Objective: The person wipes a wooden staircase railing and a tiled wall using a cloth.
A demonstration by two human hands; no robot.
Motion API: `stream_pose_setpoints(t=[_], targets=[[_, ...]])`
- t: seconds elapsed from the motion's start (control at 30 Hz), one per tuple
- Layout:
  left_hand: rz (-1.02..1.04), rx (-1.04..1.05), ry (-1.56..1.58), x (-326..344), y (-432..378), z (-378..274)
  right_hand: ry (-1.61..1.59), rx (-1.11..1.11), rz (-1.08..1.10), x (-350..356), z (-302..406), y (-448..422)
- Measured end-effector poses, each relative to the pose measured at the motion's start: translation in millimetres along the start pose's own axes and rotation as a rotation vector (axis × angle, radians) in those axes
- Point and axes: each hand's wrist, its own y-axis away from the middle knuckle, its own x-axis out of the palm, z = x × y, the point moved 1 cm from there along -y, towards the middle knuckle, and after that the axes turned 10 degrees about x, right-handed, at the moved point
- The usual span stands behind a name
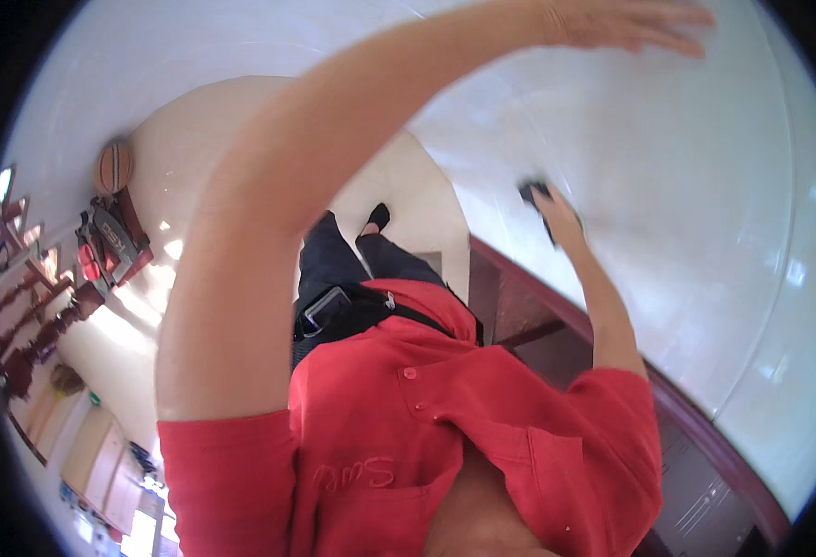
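Note:
My left arm reaches across the top of the view. My left hand is blurred and holds nothing that I can see, its fingers apart in front of a glossy white surface that looks like a tiled wall. Whether it touches that surface, I cannot tell. My right hand grips a small dark object at or against the same white surface. Fingers and blur hide what kind of object it is.
A dark red wooden frame borders the white surface beside my right arm. On the beige floor, at left, lie a basketball and a black-and-red item bearing writing. Dark turned-wood furniture stands beyond. A black belt bag is at my waist.

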Motion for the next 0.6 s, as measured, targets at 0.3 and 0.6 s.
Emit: stream_pose_setpoints(t=[0.3,0.6], targets=[[-0.015,-0.14,-0.076,-12.5,5.6,-27.3,1.259,-0.634,-0.155,-38.0,34.2,-46.4],[0.022,-0.255,0.099,-54.7,58.8,-4.7,0.926,-0.69,-0.625,-204.9,306.0,-279.0]])
